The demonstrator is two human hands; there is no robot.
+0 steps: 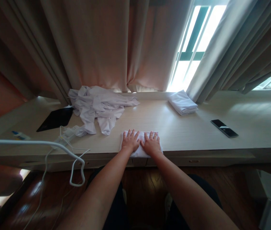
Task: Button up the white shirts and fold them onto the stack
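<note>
A small folded white cloth [142,135] lies at the front edge of the long pale desk [169,127]. My left hand [130,141] rests flat on its left half, fingers spread. My right hand [151,142] lies flat on its right half, beside the left hand and almost touching it. Neither hand grips anything; both press down on the cloth.
A heap of crumpled white garments [97,107] lies at the back left. A neat folded white stack [182,102] sits at the back right, a phone [224,128] to the right. A black pad [56,118], a white charger with cables [65,135] and a white hanger [54,146] occupy the left. Curtains hang behind.
</note>
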